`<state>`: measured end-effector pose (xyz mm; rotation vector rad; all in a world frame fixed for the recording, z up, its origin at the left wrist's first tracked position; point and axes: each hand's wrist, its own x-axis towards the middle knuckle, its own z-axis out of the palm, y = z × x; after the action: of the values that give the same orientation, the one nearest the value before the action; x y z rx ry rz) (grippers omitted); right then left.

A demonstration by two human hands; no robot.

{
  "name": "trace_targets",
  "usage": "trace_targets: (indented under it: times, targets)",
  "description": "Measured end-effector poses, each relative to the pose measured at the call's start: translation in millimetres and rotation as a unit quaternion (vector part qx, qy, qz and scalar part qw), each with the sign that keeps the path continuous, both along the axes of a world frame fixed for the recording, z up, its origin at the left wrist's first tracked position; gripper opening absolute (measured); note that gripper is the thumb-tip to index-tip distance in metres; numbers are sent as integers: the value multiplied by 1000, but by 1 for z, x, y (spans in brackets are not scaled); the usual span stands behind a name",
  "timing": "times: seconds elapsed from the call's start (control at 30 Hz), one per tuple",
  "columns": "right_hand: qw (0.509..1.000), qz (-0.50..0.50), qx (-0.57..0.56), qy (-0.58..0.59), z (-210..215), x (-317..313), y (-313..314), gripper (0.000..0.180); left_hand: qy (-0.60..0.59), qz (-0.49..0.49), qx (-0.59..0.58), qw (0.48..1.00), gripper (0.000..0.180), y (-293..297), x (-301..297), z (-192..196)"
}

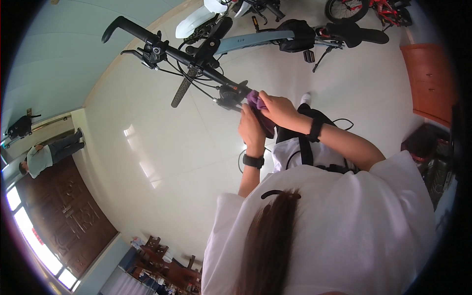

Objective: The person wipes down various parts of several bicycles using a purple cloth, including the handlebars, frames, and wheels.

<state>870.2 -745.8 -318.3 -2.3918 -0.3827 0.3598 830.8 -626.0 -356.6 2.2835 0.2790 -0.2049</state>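
A purple cloth [253,100] is wrapped over the near end of a bicycle handlebar [177,55], hiding the grip there. My right hand [278,111] is closed on the cloth from the right side. Closed too is my left hand [251,129], just below and left of it, against the cloth's edge; its fingertips are partly hidden. A darker fold of cloth hangs between both hands. Close by the left thumb are the brake lever and its black housing [230,96]. The handlebar belongs to a bicycle with a blue-grey frame [253,40], standing in front of me.
A black saddle [364,34] and a kickstand [322,58] are at the bicycle's rear. Behind it stand a white vehicle [194,22] and a red bike [346,7]. A wooden cabinet [427,83] is on the right. Far left, a person [46,155] stands near a carved door [66,211].
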Motion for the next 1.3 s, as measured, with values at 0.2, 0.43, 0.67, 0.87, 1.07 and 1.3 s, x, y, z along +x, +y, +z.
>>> trace_targets:
  times: [0.2,0.43,0.67,0.87,1.07,1.3]
  targets:
    - [1000,14,-5,6,-4,5,3,27,80,48,-36,995,11,-4,4,-12]
    - [997,49,0,61,-15,-12,-28,28,70,-112,169,977,18,-26,-5,20]
    - [975,127,-31,180,-8,7,-93,37,73,-146,131,978,23,-64,-13,39]
    - [975,117,43,181,24,46,-154,31,93,-180,67,977,25,-102,17,51]
    - [967,42,201,147,-8,76,-200,20,52,-183,75,979,22,-139,47,43]
    - [947,0,129,293,-11,105,-233,30,78,-131,78,985,24,-166,79,37]
